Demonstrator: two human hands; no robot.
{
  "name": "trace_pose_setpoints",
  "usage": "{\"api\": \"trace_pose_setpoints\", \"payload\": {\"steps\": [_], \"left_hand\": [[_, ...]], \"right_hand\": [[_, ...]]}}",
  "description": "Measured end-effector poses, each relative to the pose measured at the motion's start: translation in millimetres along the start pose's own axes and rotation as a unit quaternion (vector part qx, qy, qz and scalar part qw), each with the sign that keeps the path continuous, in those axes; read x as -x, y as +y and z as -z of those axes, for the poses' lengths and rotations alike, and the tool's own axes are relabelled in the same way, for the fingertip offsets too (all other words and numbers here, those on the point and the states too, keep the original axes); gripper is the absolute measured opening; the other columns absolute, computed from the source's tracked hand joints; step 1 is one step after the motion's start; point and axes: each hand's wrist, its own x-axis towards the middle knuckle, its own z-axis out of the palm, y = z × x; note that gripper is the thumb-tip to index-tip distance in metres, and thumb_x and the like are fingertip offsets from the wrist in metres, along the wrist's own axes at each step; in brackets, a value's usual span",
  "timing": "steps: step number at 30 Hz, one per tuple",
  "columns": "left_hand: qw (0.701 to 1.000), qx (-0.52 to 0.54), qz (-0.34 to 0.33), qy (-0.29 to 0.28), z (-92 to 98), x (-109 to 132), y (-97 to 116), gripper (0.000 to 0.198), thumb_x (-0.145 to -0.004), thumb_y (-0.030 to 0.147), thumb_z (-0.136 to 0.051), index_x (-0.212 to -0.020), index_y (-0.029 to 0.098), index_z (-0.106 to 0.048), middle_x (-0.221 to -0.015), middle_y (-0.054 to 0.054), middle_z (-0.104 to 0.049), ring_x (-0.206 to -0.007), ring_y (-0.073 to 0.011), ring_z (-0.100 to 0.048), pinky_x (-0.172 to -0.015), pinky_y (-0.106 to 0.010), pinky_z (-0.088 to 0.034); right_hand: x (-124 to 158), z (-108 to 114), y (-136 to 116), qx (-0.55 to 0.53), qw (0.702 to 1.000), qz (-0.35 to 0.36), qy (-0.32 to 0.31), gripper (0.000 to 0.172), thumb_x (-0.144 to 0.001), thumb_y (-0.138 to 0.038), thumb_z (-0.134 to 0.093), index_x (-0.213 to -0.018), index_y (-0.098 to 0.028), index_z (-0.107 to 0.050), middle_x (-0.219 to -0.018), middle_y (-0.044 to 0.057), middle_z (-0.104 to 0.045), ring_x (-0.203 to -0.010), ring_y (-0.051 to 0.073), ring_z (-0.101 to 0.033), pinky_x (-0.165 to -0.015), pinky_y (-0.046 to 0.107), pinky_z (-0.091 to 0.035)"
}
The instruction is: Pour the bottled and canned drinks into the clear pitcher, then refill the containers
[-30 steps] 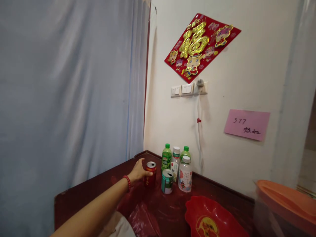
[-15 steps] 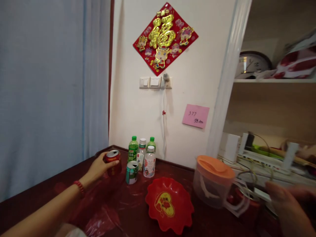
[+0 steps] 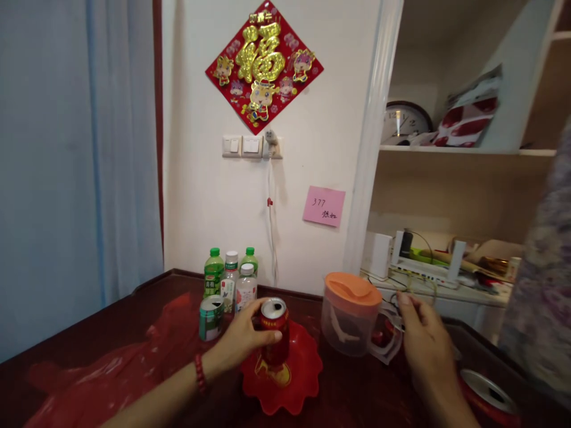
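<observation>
My left hand (image 3: 243,339) grips a red drink can (image 3: 274,333) and holds it upright just above the red scalloped bowl (image 3: 303,380). My right hand (image 3: 422,336) reaches to the handle of a clear plastic jug (image 3: 350,321) with an orange lid and touches it with thumb and fingers. A green and white open can (image 3: 211,317) stands to the left of the bowl. Behind it, several plastic bottles (image 3: 229,282) stand against the wall.
The dark red table (image 3: 111,324) carries a crumpled red plastic bag (image 3: 134,368) at the left. Another open can (image 3: 488,395) lies at the lower right. A person in patterned clothing (image 3: 542,309) stands at the right. Shelves with a clock (image 3: 404,122) and cables lie beyond.
My left hand took the red can from beside the bottles and carried it right, over the red bowl. My right hand came in and reached the jug's handle. The view swung right.
</observation>
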Motion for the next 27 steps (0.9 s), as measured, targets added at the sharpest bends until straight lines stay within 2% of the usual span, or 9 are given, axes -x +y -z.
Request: {"api": "trace_pose_setpoints", "payload": {"steps": [3, 6, 9, 11, 15, 18, 23, 27], "left_hand": [[1.0, -0.003, 0.007, -0.014, -13.3, -4, -29, 0.075, -0.06, 0.036, -0.085, -0.127, 0.018, -0.057, -0.131, -0.016, -0.064, -0.127, -0.038, -0.057, -0.112, -0.05, -0.041], [0.999, 0.044, 0.016, -0.022, -20.3, -3, -45, 0.08, -0.062, 0.034, -0.083, -0.133, 0.02, -0.049, -0.141, -0.017, -0.058, -0.133, -0.0373, -0.053, -0.113, -0.048, -0.04], [0.997, 0.061, 0.017, -0.041, -23.0, 0, -45, 0.07, -0.066, 0.029, -0.075, -0.131, 0.022, -0.05, -0.14, -0.014, -0.059, -0.134, -0.0349, -0.052, -0.116, -0.048, -0.036], [0.997, 0.057, 0.014, -0.052, -23.2, 2, -42, 0.07, -0.067, 0.03, -0.074, -0.132, 0.022, -0.05, -0.139, -0.013, -0.06, -0.135, -0.035, -0.051, -0.117, -0.048, -0.035], [0.999, 0.025, 0.001, -0.033, -22.8, 5, -47, 0.085, -0.064, 0.034, -0.08, -0.139, 0.02, -0.044, -0.144, -0.017, -0.056, -0.138, -0.0377, -0.048, -0.119, -0.049, -0.031], [1.0, 0.004, 0.007, -0.01, -24.5, 6, -56, 0.091, -0.061, 0.03, -0.081, -0.142, 0.02, -0.041, -0.146, -0.017, -0.055, -0.138, -0.0385, -0.047, -0.12, -0.05, -0.029], [0.999, 0.031, 0.002, -0.017, -29.8, 9, -56, 0.076, -0.066, 0.026, -0.076, -0.137, 0.024, -0.05, -0.142, -0.013, -0.059, -0.135, -0.0361, -0.051, -0.117, -0.048, -0.035], [1.0, 0.022, 0.002, -0.002, -32.3, 10, -58, 0.076, -0.066, 0.029, -0.079, -0.138, 0.024, -0.054, -0.141, -0.013, -0.061, -0.135, -0.039, -0.051, -0.117, -0.051, -0.035]], "right_hand": [[2, -11, 19, -0.041, 0.997, -0.061, -0.011, 0.075, -0.067, -0.086, -0.057, -0.1, -0.02, -0.068, -0.1, 0.008, -0.068, -0.1, 0.032, -0.06, -0.09, 0.045, -0.045], [9, -19, 30, -0.095, 0.989, -0.109, -0.025, 0.076, -0.062, -0.088, -0.063, -0.095, -0.02, -0.067, -0.091, 0.006, -0.068, -0.087, 0.029, -0.063, -0.073, 0.039, -0.051], [19, -24, 39, -0.153, 0.978, -0.14, -0.023, 0.072, -0.062, -0.087, -0.068, -0.085, -0.019, -0.062, -0.074, 0.002, -0.064, -0.066, 0.021, -0.061, -0.058, 0.031, -0.05], [26, -27, 46, -0.183, 0.971, -0.156, 0.002, 0.071, -0.063, -0.086, -0.072, -0.082, -0.018, -0.061, -0.067, -0.001, -0.061, -0.059, 0.016, -0.057, -0.054, 0.026, -0.048], [39, -31, 62, -0.246, 0.95, -0.186, 0.039, 0.072, -0.062, -0.081, -0.078, -0.093, -0.018, -0.066, -0.069, -0.001, -0.063, -0.059, 0.015, -0.057, -0.051, 0.024, -0.048], [45, -34, 69, -0.29, 0.934, -0.206, 0.043, 0.068, -0.059, -0.078, -0.083, -0.09, -0.019, -0.067, -0.074, -0.001, -0.065, -0.062, 0.015, -0.059, -0.053, 0.023, -0.051], [48, -37, 65, -0.335, 0.912, -0.23, 0.053, 0.069, -0.046, -0.077, -0.088, -0.076, -0.02, -0.063, -0.069, -0.002, -0.059, -0.058, 0.012, -0.053, -0.048, 0.019, -0.048], [48, -36, 57, -0.348, 0.909, -0.226, 0.05, 0.069, -0.046, -0.077, -0.089, -0.068, -0.021, -0.056, -0.059, -0.006, -0.047, -0.053, 0.008, -0.042, -0.047, 0.015, -0.044]]}}
